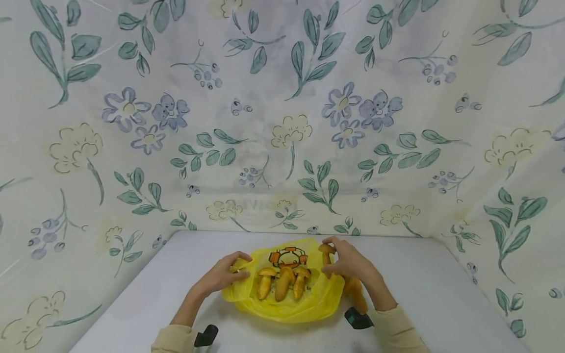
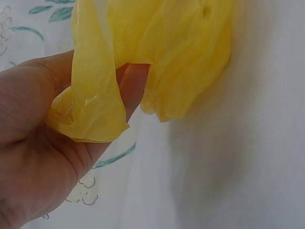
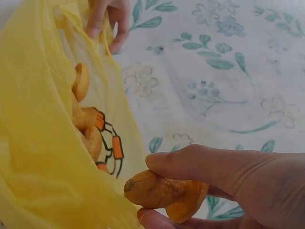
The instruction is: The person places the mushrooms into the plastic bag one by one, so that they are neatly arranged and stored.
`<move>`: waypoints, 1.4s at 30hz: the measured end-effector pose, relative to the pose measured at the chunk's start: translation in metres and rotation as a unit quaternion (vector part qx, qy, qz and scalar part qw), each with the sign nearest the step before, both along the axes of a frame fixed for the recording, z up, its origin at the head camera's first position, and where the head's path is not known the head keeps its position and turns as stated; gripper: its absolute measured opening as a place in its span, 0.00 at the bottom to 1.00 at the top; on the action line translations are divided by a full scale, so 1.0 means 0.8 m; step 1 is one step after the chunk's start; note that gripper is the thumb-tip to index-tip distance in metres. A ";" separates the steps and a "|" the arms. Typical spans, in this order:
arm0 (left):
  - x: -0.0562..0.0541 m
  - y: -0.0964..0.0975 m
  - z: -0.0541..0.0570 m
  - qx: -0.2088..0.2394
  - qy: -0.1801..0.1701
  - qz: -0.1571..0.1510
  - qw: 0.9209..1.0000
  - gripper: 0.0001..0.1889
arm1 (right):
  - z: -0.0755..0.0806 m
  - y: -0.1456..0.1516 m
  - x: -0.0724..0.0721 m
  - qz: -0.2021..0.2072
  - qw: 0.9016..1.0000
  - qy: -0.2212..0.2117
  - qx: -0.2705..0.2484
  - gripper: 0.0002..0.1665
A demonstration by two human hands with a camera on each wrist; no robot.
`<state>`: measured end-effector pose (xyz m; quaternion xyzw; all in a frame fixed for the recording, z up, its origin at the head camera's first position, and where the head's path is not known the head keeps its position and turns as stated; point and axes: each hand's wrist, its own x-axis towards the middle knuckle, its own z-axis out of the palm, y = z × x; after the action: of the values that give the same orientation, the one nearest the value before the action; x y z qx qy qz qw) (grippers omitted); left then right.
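Observation:
A yellow plastic bag [image 1: 291, 314] with an orange and black print lies spread on the table, its mouth held wide. Three brownish-yellow mushrooms [image 1: 284, 284] rest side by side inside it. At the bag's left edge, my left hand [image 1: 220, 274] grips the thin plastic; in the left wrist view a fold of the bag [image 2: 95, 105] runs between thumb and fingers. My right hand [image 1: 350, 260] pinches another mushroom [image 3: 167, 193] between thumb and fingertips, upright over the bag's right rim. Its stem end faces the bag in the right wrist view.
More orange-yellow mushrooms [image 1: 354, 294] lie outside the bag on the right, partly hidden by my right forearm. A white table [image 1: 145, 294] runs back to a flower-patterned cloth [image 1: 265, 147]. Dark wrist-camera parts [image 1: 358, 318] show by both sleeves.

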<state>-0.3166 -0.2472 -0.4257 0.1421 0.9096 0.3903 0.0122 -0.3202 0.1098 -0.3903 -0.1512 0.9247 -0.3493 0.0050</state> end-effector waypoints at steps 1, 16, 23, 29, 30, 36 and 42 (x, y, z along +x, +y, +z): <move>0.000 0.000 0.000 -0.001 0.001 -0.002 1.000 0.18 | -0.001 -0.003 0.000 0.002 1.000 -0.001 0.000 0.39; 0.000 0.004 -0.001 -0.011 0.010 0.011 1.000 0.16 | -0.014 -0.037 0.003 0.041 0.999 0.002 0.002 0.38; 0.002 0.003 -0.002 -0.013 0.006 0.007 1.000 0.17 | -0.025 -0.047 0.008 0.056 0.998 -0.008 -0.010 0.41; 0.003 0.003 0.001 -0.014 0.013 -0.006 1.000 0.17 | -0.030 -0.049 0.010 0.063 0.997 -0.024 -0.023 0.40; 0.003 0.003 0.002 -0.014 0.013 -0.007 1.000 0.17 | -0.031 -0.049 0.011 0.063 0.997 -0.028 -0.021 0.40; 0.003 0.004 0.002 -0.015 0.011 -0.001 1.000 0.17 | -0.037 -0.046 0.014 0.053 0.998 -0.030 -0.015 0.39; 0.000 0.004 0.002 -0.016 0.013 0.007 1.000 0.17 | -0.042 -0.040 0.016 0.025 0.999 -0.021 0.008 0.39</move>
<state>-0.3164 -0.2440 -0.4242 0.1403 0.9166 0.3744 0.0001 -0.3076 0.0777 -0.4235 -0.1673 0.9231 -0.3446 0.0342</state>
